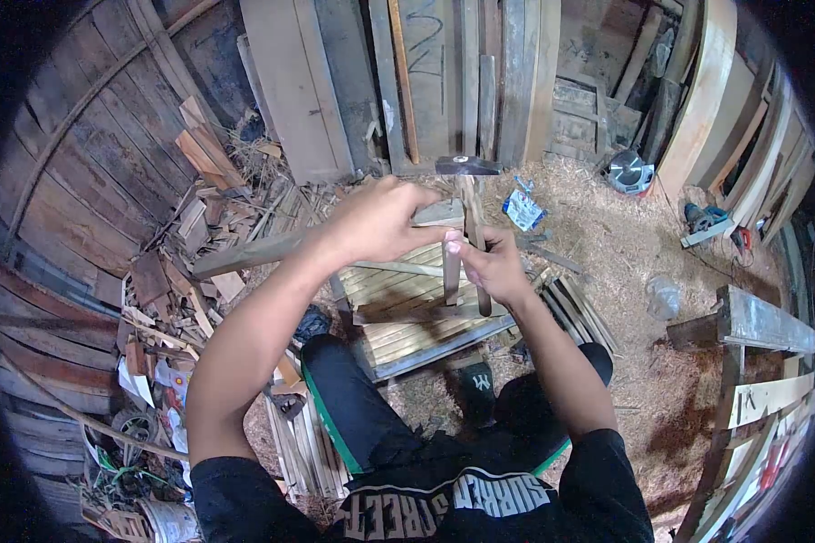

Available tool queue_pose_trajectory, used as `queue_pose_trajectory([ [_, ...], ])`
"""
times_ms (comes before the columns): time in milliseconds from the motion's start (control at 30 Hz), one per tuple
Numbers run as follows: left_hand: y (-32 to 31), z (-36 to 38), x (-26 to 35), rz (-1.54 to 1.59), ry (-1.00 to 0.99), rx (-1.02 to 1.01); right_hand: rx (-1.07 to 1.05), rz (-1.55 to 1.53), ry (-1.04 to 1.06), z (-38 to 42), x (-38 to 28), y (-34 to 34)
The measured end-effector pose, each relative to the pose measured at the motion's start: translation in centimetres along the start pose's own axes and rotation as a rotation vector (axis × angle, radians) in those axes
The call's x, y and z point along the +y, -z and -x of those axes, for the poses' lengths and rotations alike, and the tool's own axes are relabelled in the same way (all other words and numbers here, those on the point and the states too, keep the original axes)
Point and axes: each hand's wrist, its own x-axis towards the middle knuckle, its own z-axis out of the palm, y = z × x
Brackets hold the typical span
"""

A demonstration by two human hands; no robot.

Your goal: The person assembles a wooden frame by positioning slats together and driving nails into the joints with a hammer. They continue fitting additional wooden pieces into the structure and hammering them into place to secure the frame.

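Observation:
My left hand is wrapped over a long wooden beam near its right end, where it meets a short upright wooden piece. Close beside it, my right hand has its fingers closed round the handle of a hammer, with the thumb and a finger against the corner of the joined wood. The hammer stands head up, its handle running down past my palm. Below both hands lies a slatted wooden platform. Anything small between my fingertips is too small to tell.
Wood scraps are heaped at the left. A blue packet, a circular saw and a power tool lie on the floor at the right. A wooden frame stands at the far right. Boards lean on the back wall.

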Motion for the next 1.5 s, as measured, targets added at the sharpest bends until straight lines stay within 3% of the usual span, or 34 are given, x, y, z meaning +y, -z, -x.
queue_pose_trajectory([
  [233,0.0,0.0,-0.5,0.055,-0.026,-0.010,-0.049,0.016,-0.012,0.3,-0.6,0.3],
  [333,-0.1,0.0,-0.3,0.047,-0.017,-0.032,-0.055,0.186,-0.037,1.1,-2.2,1.1],
  [400,-0.1,0.1,-0.3,0.049,-0.015,-0.031,-0.036,0.114,-0.186,2.0,-3.3,2.3],
  [467,0.2,0.4,-0.2,0.142,0.028,-0.059,-0.009,0.189,-0.118,2.7,-4.2,3.1],
  [533,0.2,0.6,-0.4,0.132,0.039,-0.063,0.016,0.388,0.218,3.4,-5.7,4.2],
  [767,-0.1,0.9,-0.3,0.130,0.025,-0.030,-0.090,0.815,0.453,5.6,-12.4,6.7],
  [1200,0.2,0.9,0.3,0.123,0.054,-0.051,-0.268,1.088,0.400,6.2,-18.0,5.8],
  [1433,-0.4,0.9,-0.6,0.117,0.029,-0.026,-0.260,1.072,0.509,5.7,-17.4,5.6],
  [1500,-0.5,0.8,-0.6,0.105,-0.009,-0.005,-0.127,0.934,0.537,5.9,-18.2,5.2],
])
